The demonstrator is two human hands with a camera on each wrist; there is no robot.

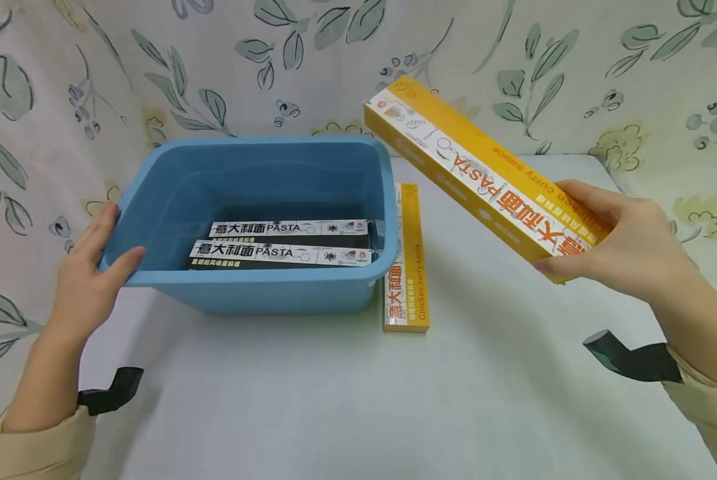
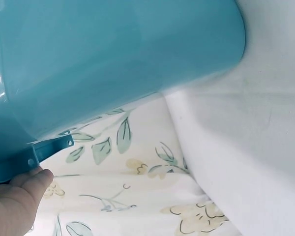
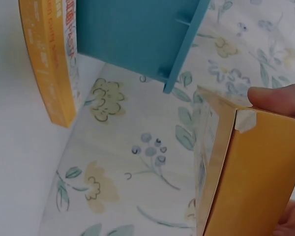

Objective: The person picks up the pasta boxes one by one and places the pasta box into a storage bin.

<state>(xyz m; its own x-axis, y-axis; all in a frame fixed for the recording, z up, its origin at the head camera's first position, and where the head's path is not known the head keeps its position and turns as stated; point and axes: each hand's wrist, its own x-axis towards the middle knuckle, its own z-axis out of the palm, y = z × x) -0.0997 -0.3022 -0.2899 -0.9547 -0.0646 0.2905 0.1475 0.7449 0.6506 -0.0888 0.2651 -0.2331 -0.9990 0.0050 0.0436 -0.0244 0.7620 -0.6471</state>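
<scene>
My right hand grips the near end of a yellow pasta box, lifted and slanting up toward the bin. In the right wrist view, the box's yellow end sits between thumb and fingers. A blue plastic bin stands on the table, and my left hand holds its left rim, thumb over the edge. Inside the bin lie two dark pasta boxes with white label strips. Another yellow pasta box is on the table against the bin's right side, partly hidden by its rim.
The white table extends in front of the bin and to its right. A leaf-patterned cloth hangs behind and to the left. Dark wrist-camera mounts stick out near both beige sleeves.
</scene>
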